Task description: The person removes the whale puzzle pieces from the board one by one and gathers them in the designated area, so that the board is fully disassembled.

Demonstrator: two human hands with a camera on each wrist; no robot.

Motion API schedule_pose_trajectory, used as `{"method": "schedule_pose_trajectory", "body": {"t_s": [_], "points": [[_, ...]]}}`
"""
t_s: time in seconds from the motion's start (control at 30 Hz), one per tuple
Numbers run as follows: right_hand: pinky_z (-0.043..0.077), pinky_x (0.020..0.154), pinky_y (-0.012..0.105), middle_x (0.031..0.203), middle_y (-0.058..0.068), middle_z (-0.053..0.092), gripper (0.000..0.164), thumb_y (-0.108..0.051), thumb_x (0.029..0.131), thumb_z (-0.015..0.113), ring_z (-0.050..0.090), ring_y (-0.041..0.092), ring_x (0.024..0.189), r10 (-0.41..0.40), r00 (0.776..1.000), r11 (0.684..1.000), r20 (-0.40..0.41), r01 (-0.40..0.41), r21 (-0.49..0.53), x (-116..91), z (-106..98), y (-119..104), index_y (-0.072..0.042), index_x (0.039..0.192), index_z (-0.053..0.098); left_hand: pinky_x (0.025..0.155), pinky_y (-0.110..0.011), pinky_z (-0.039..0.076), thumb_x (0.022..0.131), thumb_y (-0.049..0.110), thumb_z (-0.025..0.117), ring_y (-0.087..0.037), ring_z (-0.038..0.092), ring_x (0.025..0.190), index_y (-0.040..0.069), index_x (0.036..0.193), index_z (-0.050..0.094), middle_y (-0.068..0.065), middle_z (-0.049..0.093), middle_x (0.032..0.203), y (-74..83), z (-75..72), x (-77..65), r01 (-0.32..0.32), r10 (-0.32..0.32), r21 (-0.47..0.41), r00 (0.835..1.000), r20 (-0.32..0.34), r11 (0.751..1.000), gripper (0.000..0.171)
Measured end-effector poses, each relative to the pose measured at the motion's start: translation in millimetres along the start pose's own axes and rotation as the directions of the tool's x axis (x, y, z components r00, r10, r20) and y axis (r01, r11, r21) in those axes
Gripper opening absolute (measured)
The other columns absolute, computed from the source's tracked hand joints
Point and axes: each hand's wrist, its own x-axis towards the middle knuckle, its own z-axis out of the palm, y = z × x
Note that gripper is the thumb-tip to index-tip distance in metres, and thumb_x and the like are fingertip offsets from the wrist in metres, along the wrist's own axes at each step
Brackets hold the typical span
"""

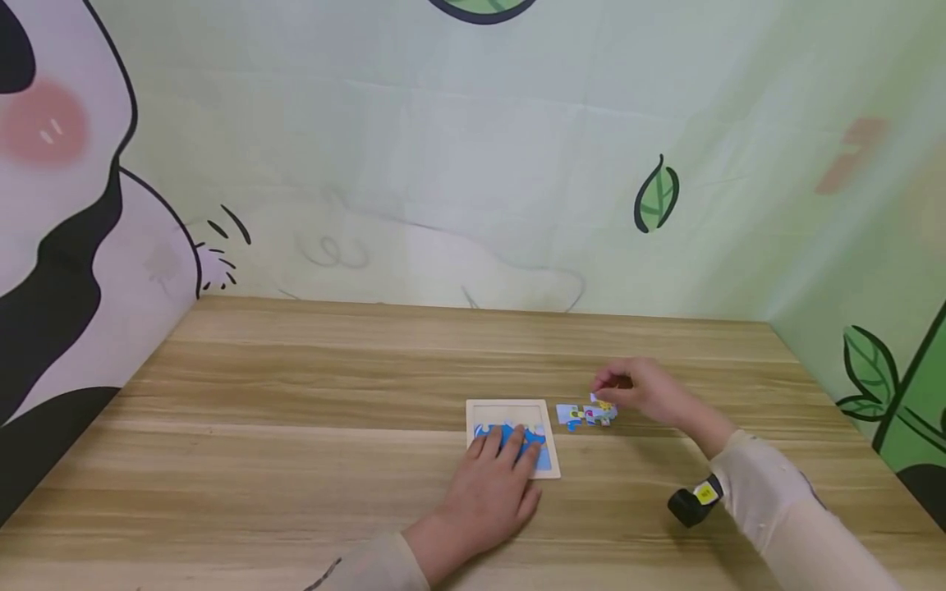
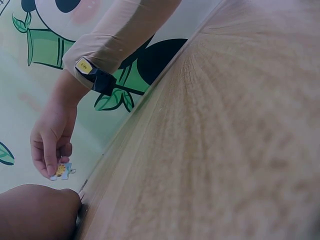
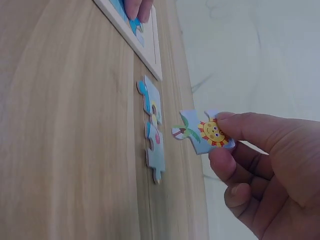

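Between thumb and fingers my right hand (image 1: 650, 392) pinches a jigsaw piece (image 3: 206, 132) printed with a smiling sun and a palm tree, held above the table. Beneath it two loose puzzle pieces (image 3: 152, 100) lie beside the frame, close together. My left hand (image 1: 491, 492) rests with fingers spread on the wooden puzzle frame (image 1: 553, 460), over the blue pieces (image 1: 508, 432) fitted in its lower part. Bare board shows in the frame's upper part. In the left wrist view the pinched piece appears below the right hand's fingertips, and the frame is out of sight.
The wood-grain table (image 1: 296, 468) reaches back to a printed cloth wall (image 1: 443, 180), with another wall along the right. A black wrist device with a yellow label (image 1: 695, 502) hangs at the right sleeve.
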Motion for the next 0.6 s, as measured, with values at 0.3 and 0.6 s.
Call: {"method": "schedule_pose_trajectory", "body": {"t_s": [0.3,0.6], "points": [[0.045,0.056,0.020,0.076,0.005,0.063,0.007,-0.008,0.089,0.064,0.051,0.007,0.063,0.053,0.998,0.999,0.040,-0.053,0.000,-8,-4,15,-0.001,0.089,0.066,0.108,-0.044,0.039,0.098,0.044,0.043,-0.031,0.047,0.132,0.017,0.140,0.049,-0.009,0.050,0.144,0.3,-1.3,-0.3,-0.001,0.001,-0.005,1.000,0.003,1.000,0.051],[0.043,0.055,0.020,0.076,0.004,0.061,0.008,-0.007,0.090,0.063,0.049,0.006,0.063,0.083,0.996,0.996,0.045,-0.084,0.021,-10,-3,26,0.000,0.090,0.066,0.107,-0.044,0.040,0.098,0.045,0.041,-0.031,0.048,0.131,0.017,0.140,0.048,-0.009,0.051,0.144,-0.3,0.1,-1.3,-0.010,0.010,0.006,1.000,-0.018,1.000,0.051]]}}
